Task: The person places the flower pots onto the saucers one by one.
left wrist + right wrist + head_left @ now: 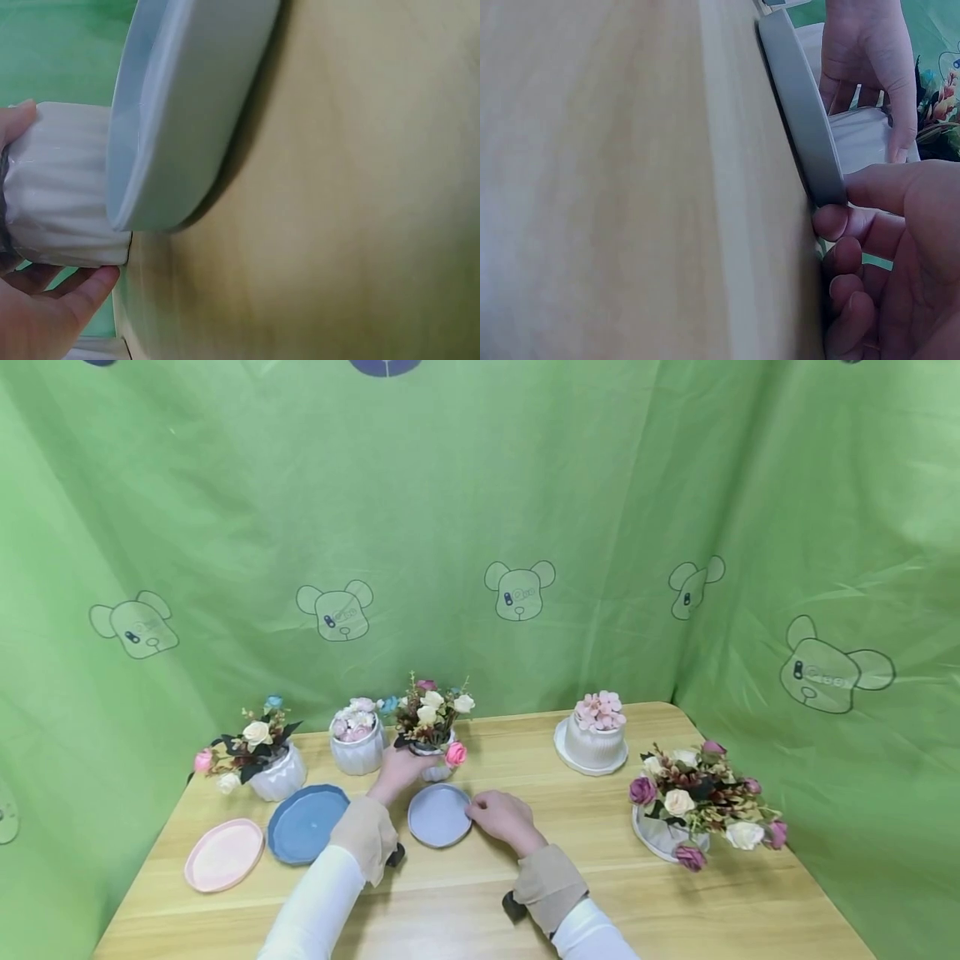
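My left hand (401,772) grips a white ribbed flowerpot (67,176), thumb on one side and fingers on the other. White, mauve and pink artificial roses (431,713) with greenery stand in that pot at the back of the table. Just in front of it lies a small round pale grey-lilac saucer (439,815). At the saucer's right edge, my right hand (506,817) pinches the rim between thumb and forefinger, its other fingers curled near the tabletop in the right wrist view. Part of the pot is hidden behind my left hand in the head view.
On the left are a pink saucer (223,855), a blue saucer (306,827) and two white flowerpots (280,775) with flowers. To the right, a pot of pink blossoms (596,743) and a wider rose pot (663,837) stand on white saucers. Green cloth (480,485) surrounds the table.
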A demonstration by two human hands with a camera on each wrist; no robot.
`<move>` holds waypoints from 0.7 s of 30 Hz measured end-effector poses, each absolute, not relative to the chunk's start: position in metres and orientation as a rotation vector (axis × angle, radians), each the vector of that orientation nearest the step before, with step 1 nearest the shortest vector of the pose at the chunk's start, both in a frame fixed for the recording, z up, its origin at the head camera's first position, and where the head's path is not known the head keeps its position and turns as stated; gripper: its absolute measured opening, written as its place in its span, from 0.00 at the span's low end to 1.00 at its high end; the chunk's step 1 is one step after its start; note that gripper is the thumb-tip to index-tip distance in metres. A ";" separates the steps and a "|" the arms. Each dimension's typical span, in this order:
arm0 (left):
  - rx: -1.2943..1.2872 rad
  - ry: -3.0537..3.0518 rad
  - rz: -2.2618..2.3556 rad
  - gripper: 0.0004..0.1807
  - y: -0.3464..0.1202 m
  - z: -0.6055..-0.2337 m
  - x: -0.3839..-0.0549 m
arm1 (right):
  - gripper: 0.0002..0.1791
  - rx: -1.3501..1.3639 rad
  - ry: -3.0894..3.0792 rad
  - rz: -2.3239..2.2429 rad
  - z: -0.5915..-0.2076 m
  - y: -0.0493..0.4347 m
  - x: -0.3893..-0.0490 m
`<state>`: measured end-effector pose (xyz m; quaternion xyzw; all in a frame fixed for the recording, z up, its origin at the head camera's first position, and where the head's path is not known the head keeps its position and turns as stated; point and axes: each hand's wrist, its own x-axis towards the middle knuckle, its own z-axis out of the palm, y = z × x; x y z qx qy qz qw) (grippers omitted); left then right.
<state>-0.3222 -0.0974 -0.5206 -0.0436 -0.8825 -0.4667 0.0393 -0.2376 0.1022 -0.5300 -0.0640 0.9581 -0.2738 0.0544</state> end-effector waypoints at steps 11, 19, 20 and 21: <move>-0.145 -2.622 -1.426 0.41 -0.096 -0.523 -0.320 | 0.20 -0.171 2.899 -0.840 -0.535 0.102 -0.241; -0.183 -2.570 -1.461 0.39 -0.100 -0.510 -0.313 | 0.21 -0.157 2.894 -0.846 -0.532 0.102 -0.239; -0.195 -2.566 -1.475 0.39 -0.100 -0.508 -0.313 | 0.21 -0.151 2.891 -0.845 -0.532 0.102 -0.239; -0.207 -2.560 -1.498 0.39 -0.101 -0.505 -0.312 | 0.21 -0.153 2.893 -0.845 -0.532 0.102 -0.239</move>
